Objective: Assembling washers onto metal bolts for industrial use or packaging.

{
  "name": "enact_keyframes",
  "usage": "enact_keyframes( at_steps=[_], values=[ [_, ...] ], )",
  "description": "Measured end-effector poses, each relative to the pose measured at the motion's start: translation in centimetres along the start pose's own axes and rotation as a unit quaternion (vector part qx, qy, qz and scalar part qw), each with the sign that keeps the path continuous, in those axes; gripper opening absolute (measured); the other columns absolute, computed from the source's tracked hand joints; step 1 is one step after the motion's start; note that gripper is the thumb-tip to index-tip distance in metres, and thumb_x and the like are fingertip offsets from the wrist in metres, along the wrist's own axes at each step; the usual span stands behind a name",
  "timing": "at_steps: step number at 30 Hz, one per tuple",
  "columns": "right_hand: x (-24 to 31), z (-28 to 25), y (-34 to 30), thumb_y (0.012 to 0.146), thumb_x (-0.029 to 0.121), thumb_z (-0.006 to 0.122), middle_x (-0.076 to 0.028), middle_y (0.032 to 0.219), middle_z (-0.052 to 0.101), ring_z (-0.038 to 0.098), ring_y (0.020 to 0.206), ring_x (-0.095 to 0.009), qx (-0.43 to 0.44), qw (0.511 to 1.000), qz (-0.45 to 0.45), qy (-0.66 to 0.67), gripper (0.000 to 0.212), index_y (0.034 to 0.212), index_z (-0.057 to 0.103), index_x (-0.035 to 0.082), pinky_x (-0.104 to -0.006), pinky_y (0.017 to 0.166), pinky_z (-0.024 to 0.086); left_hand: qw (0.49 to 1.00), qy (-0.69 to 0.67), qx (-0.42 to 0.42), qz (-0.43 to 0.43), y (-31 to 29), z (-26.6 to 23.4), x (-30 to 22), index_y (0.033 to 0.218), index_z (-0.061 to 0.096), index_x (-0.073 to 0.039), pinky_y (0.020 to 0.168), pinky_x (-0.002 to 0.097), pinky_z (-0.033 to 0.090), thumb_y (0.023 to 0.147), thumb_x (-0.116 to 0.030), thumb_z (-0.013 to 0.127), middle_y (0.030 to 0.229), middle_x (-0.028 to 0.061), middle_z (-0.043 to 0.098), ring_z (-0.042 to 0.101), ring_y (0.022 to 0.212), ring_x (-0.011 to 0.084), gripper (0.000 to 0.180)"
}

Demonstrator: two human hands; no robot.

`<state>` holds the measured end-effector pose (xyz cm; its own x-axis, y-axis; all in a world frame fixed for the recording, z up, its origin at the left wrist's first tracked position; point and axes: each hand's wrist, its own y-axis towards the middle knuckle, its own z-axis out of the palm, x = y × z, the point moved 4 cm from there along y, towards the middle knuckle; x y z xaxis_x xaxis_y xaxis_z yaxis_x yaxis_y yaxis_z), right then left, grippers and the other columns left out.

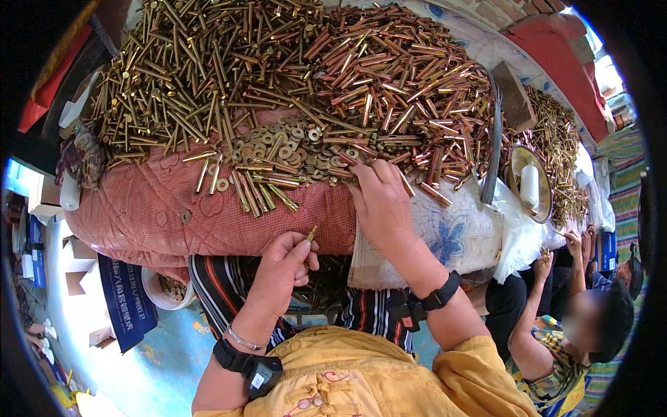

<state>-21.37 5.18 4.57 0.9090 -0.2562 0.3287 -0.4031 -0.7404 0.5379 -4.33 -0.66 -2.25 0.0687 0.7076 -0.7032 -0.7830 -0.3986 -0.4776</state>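
My left hand (283, 267) is closed in a pinch over my lap, with the end of a brass-coloured bolt (313, 233) poking up from the fingertips. My right hand (386, 208) reaches to the front edge of a heap of copper-coloured metal sleeves (403, 76). Its fingers curl down around a sleeve (345, 159), the fingertips partly hidden. Left of it lies a patch of flat round washers (295, 149). Beyond them rises a heap of long brass-coloured bolts (201, 62). Several assembled-looking pieces (258, 191) lie side by side on the red quilted cloth (292, 222).
A white cloth with a blue flower (451, 240) covers the right side. A metal bowl (517, 167) holds a white cylinder (529, 186), beside a plastic bag (517, 247). Another person (556, 333) works at the right. A white bucket (161, 290) stands below left, near cardboard boxes (78, 267).
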Motion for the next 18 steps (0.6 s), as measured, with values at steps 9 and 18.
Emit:
enact_keyframes(
  at_steps=[9, 18],
  values=[
    [-1.0, 0.9, 1.3, 0.074, -0.001, 0.049, -0.017, 0.087, 0.052, 0.054, 0.086, -0.036, 0.102, 0.993, 0.052, -0.031, 0.014, 0.088, 0.052, 0.001, -0.0421, 0.073, 0.046, 1.0, 0.002, 0.008, -0.007, 0.1, -0.1, 0.1, 0.094, 0.052, -0.005, 0.044, 0.0161, 0.028, 0.091, -0.018, 0.052, 0.07, 0.003, 0.053, 0.035, 0.05, 0.0033, 0.014],
    [0.5, 2.1, 1.4, 0.074, 0.002, 0.049, -0.016, 0.085, 0.053, 0.056, 0.08, -0.037, 0.116, 0.992, 0.045, 0.016, 0.014, 0.088, 0.052, 0.003, -0.0432, 0.068, 0.048, 1.0, -0.001, 0.003, -0.009, 0.3, -0.1, 0.2, 0.093, 0.052, -0.005, 0.045, 0.0171, 0.028, 0.091, -0.019, 0.053, 0.069, 0.003, 0.054, 0.035, 0.051, 0.004, 0.014]
  ],
)
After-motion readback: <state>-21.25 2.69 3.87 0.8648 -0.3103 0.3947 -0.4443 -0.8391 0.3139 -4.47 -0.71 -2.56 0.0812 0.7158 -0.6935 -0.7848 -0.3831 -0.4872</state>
